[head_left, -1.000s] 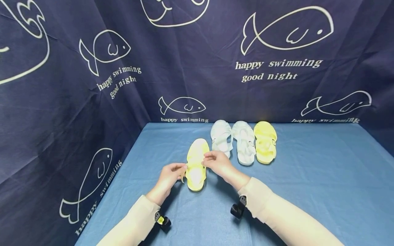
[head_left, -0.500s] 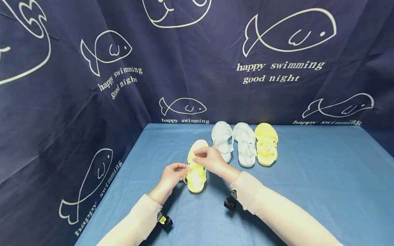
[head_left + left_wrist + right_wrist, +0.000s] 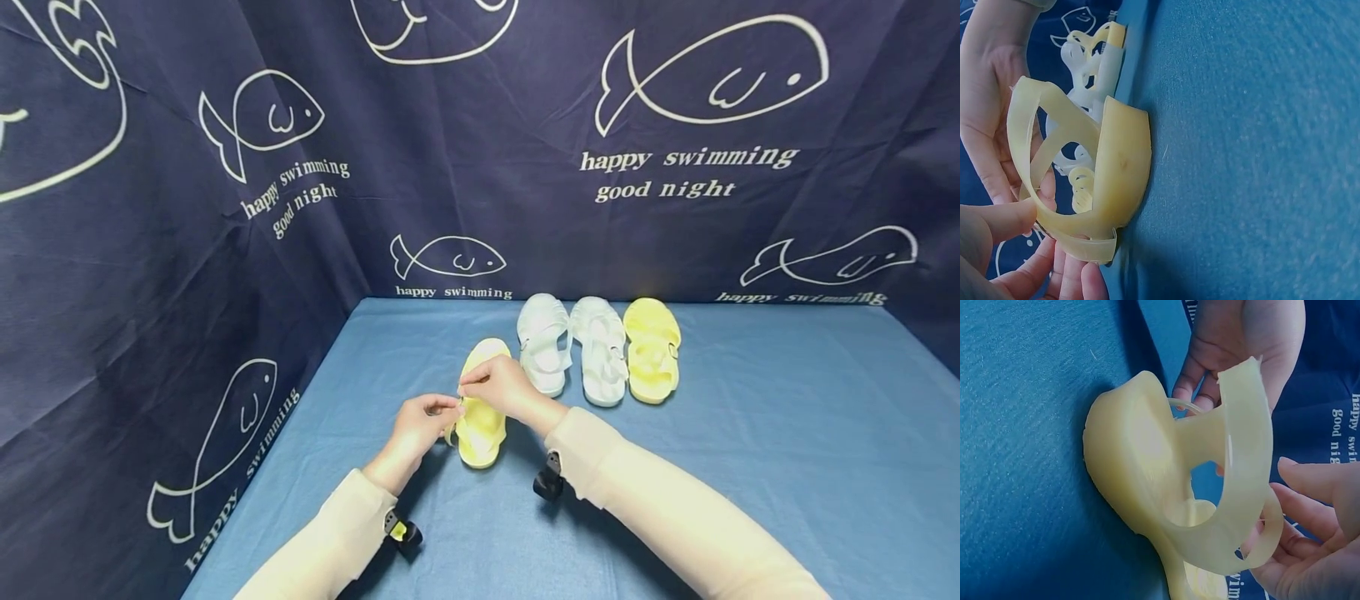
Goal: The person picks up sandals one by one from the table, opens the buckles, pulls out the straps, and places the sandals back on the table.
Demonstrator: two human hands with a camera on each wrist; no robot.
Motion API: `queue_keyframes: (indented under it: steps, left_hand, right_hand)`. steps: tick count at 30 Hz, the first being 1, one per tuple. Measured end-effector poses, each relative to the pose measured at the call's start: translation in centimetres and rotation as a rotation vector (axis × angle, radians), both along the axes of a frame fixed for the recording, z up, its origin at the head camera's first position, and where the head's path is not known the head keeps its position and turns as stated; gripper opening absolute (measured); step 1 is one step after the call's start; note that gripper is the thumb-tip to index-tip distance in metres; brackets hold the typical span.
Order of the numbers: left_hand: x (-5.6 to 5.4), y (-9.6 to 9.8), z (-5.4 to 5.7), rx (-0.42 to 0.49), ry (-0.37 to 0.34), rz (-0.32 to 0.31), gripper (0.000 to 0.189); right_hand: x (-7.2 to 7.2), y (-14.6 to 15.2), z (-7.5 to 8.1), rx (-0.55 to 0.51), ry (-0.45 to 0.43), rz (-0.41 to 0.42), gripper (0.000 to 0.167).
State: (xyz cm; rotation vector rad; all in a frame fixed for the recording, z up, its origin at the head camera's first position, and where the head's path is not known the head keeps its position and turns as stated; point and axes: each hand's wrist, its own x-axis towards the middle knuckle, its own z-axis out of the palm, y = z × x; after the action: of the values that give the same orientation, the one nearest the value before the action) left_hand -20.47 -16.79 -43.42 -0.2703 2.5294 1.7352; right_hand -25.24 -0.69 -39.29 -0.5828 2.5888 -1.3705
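Observation:
A yellow sandal (image 3: pixel 481 435) lies sole down on the blue-covered table, toe pointing away. At its left side my left hand (image 3: pixel 418 425) pinches the sandal's strap between thumb and fingers; the left wrist view shows the thumb (image 3: pixel 1016 217) pressed on the strap (image 3: pixel 1066 220) near a small dark buckle. Reaching over the sandal from the right, my right hand (image 3: pixel 501 385) pinches at the same strap, its fingertips close to the left ones. In the right wrist view, the strap (image 3: pixel 1244 456) loops above the heel, and the right hand's fingers (image 3: pixel 1291 509) reach behind it, partly hidden.
Two pale sandals (image 3: pixel 543 337) and another yellow sandal (image 3: pixel 651 346) stand in a row at the back of the blue table (image 3: pixel 765 433). A dark blue curtain (image 3: pixel 547 208) with white fish drawings hangs behind and along the left side.
My right hand has moved left, from the sandal's right edge over its top to the left side, near the left fingertips. The left hand stays at the left edge. The sandal stays put.

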Motion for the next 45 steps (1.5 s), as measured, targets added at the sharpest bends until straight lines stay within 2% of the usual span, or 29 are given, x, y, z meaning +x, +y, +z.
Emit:
queue_keyframes:
  steps: [4,9,16,23,28,32,36,45]
  left_hand:
    - [0.0,0.1,0.0,-0.014,0.015,0.001,0.022]
    - [0.1,0.1,0.0,-0.015,0.000,0.007,0.022]
    - [0.0,0.0,0.0,-0.023,0.004,0.009,0.022]
    - [0.1,0.0,0.0,-0.025,-0.023,0.018,0.022]
    - [0.2,0.1,-0.1,-0.030,-0.022,0.024,0.024]
    - [0.3,0.2,-0.2,-0.021,-0.007,0.040,0.021]
    - [0.4,0.1,-0.1,-0.004,0.007,0.057,0.021]
    - [0.5,0.0,0.0,-0.002,0.043,0.068,0.020]
  right_hand:
    - [-0.2,-0.1,-0.2,0.023,-0.007,0.023,0.018]
    - [-0.4,-0.1,-0.3,0.062,-0.029,0.061,0.018]
    - [-0.5,-0.2,-0.5,0.072,-0.068,0.074,0.016]
    - [-0.7,0.2,-0.4,0.131,-0.019,0.144,0.014]
    - [-0.8,0.6,-0.4,0.129,-0.052,0.175,0.016]
    - [-0.8,0.8,-0.6,0.116,-0.093,0.159,0.017]
    - [-0.9,0.7,-0.5,0.120,-0.095,0.155,0.016]
    - [-1.3,-0.1,0.0,0.149,-0.121,0.237,0.014]
